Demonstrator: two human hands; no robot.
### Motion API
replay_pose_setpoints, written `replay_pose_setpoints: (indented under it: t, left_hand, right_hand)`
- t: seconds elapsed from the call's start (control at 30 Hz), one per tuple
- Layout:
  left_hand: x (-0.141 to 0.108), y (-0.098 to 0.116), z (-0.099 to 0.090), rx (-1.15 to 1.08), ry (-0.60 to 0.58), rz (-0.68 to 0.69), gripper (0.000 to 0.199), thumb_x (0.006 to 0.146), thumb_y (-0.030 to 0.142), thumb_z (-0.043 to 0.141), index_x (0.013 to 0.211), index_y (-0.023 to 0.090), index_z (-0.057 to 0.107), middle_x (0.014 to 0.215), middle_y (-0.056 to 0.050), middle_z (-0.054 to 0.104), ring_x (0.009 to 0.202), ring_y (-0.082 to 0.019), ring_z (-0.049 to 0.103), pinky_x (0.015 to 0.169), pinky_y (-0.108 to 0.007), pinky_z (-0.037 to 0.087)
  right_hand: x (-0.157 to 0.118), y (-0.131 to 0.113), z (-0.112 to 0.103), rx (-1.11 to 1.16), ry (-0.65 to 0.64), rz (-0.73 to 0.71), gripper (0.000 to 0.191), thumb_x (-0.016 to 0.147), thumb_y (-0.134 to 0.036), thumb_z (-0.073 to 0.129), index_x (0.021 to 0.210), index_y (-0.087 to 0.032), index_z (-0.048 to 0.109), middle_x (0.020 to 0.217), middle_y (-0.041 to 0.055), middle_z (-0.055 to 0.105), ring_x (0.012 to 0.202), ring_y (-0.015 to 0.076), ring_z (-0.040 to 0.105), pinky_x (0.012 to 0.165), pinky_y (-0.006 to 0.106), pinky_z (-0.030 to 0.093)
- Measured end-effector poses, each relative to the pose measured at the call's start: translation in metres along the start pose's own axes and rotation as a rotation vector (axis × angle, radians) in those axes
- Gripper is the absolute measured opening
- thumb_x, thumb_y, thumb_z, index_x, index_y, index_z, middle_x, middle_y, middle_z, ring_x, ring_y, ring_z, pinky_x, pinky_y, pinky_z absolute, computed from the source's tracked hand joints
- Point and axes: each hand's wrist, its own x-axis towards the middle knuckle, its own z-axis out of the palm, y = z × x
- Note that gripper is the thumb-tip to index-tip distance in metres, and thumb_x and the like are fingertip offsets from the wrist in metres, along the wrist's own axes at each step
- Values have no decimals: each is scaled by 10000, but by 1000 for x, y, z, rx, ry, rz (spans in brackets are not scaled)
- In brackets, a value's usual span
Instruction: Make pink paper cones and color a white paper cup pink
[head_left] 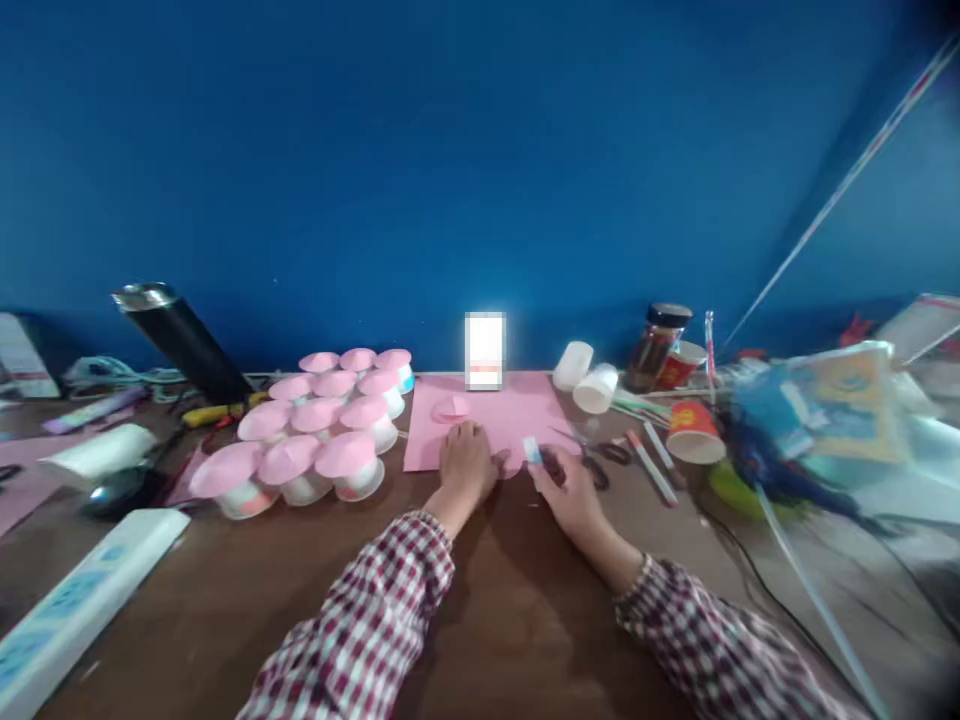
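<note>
My left hand [466,465] rests on a pink paper sheet [540,405], its fingers curled down and close together; whatever lies under them is hidden. Just beyond those fingers is a small folded pink paper piece [452,407]. My right hand [574,497] is closed, pinching a small white and light-blue block [532,450] between thumb and fingers. A rounded pink paper edge [512,464] shows between both hands. Scissors [596,465] lie right beside my right hand, their handles partly behind it.
At left stand rows of white cups topped with pink paper discs [291,457]. A black flask [184,340] and a power strip [82,610] lie farther left. Rightward are white cups [596,388], pens [651,468], a jar [658,350] and a red paper cup [694,432].
</note>
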Motion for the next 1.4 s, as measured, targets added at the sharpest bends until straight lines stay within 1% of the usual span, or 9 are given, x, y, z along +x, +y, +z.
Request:
replay_pose_setpoints:
  t: [0.13,0.27,0.43,0.7,0.83,0.97,1.2,1.3,1.4]
  left_hand:
    - [-2,-4,2,-109,32,17,290,789,373,580,989,164,606,1063,-127,592,1051,-313,499,880,-439,394]
    - [-5,-6,3,-172,70,37,376,778,281,602,1130,165,535,1088,-112,608,1065,-274,512,916,-397,394]
    - [-10,-9,4,-254,115,89,357,809,124,502,1162,181,504,1112,-81,629,1072,-218,542,923,-341,417]
    - [-26,-14,-5,-583,191,46,610,810,167,521,1369,167,277,1306,-145,525,1087,-260,571,900,-412,462]
    - [-39,-16,-17,-692,177,94,567,821,141,496,1360,171,323,1270,-132,557,1010,-216,609,892,-379,474]
    - [-54,-22,-24,-749,128,120,460,819,128,498,1275,170,450,1240,-108,594,1097,-207,584,948,-361,456]
    - [-79,-34,-26,-660,-10,111,354,807,151,538,1159,173,566,1181,-83,645,1112,-203,588,992,-364,440]
    - [-90,-35,-25,-520,-50,125,360,804,158,543,1163,180,569,1175,-81,644,1089,-210,596,970,-362,452]
    - [-97,-34,-28,-295,-72,148,340,811,217,558,1149,229,592,1010,-61,659,949,-223,622,853,-367,495]
  right_hand:
    - [1,2,0,14,9,9,300,835,-382,572,1002,-135,605,941,119,696,808,227,653,736,340,521]
    - [0,2,0,36,13,24,330,828,-419,584,1004,-141,609,933,117,698,795,228,652,725,341,519]
    - [0,-1,1,69,26,39,354,824,-444,584,998,-136,603,942,122,688,799,223,645,725,336,512]
    - [0,-2,1,107,58,53,375,818,-457,591,1011,-136,580,909,113,676,754,211,626,692,337,502]
    - [0,-4,1,129,53,57,360,813,-444,596,1011,-144,578,903,103,680,773,216,630,701,341,503]
    - [0,-5,1,134,47,63,351,813,-434,590,1010,-144,579,919,107,683,808,224,635,730,352,504]
    - [1,-1,2,77,34,45,373,812,-460,587,1002,-139,595,964,125,682,855,238,634,758,356,503]
    - [1,-1,2,44,35,38,363,822,-448,574,1005,-135,594,959,126,682,837,230,633,745,343,505]
    - [-1,-4,2,18,29,43,339,831,-421,564,1014,-138,595,950,117,679,808,219,624,718,328,501]
